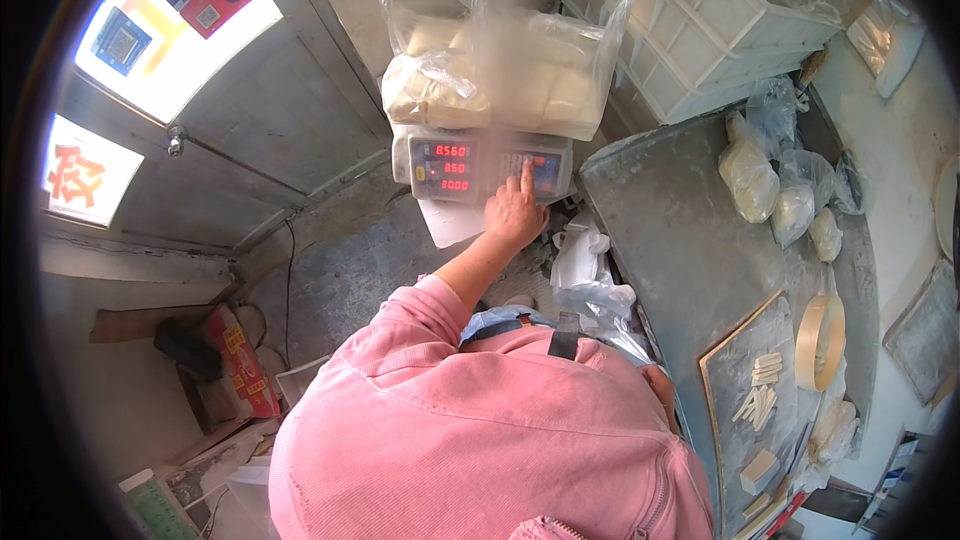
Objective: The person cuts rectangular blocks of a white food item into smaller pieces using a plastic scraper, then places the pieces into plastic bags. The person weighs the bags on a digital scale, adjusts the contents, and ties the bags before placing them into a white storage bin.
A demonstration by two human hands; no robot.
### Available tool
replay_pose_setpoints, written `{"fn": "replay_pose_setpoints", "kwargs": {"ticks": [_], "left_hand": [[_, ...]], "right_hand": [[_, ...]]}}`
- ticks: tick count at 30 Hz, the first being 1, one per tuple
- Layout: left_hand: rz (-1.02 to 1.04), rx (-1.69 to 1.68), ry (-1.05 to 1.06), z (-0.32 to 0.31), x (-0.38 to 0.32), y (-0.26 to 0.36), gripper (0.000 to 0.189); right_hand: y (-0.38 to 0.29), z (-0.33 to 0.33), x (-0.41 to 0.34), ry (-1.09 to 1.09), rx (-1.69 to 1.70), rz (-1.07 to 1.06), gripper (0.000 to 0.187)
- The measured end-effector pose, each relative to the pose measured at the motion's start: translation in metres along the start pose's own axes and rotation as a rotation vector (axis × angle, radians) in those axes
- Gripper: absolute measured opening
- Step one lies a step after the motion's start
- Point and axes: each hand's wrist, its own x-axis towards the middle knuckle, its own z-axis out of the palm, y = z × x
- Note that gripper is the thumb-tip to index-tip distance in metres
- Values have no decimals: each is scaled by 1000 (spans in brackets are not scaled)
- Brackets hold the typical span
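Note:
My left hand (516, 211) reaches forward with its index finger extended onto the keypad of a digital price scale (442, 196), the other fingers curled and nothing held. Red digits glow on the scale's display. Clear plastic bags (559, 86) packed with pale, blocky food, its kind unclear, sit on top of the scale; a blurred vertical band crosses them. Down by my right side, my right hand (660, 390) shows only in part beside the metal table's edge, and its fingers are mostly hidden. White plastic bags (581, 259) hang between the scale and the table.
A metal-topped table (660, 232) on the right carries tied bags of pale contents (750, 176), a board (787, 330) with cut pale strips (757, 405), and a round wooden ring (808, 345). White plastic crates (697, 22) stand behind. At left are a metal door (247, 90) and a hanging cable (290, 277).

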Motion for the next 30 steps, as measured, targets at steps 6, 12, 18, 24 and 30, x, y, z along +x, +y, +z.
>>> {"fn": "replay_pose_setpoints", "kwargs": {"ticks": [6, 12, 18, 24, 30], "left_hand": [[-1, 0, -12, 1, 6, 0, 90], [12, -18, -29, 1, 7, 0, 91], [17, -3, -66, -3, 9, 1, 91], [-15, 42, -150, -3, 11, 3, 92], [-30, 49, -139, -4, 13, 6, 91]], "right_hand": [[2, 1, 1, 0, -1, 30, 19], [6, 2, 2, -13, -15, 68, 21], [3, 2, 4, -27, -32, 86, 23], [-1, 1, 6, -35, -40, 77, 23], [-5, 0, 5, -32, -24, 62, 23]]}}
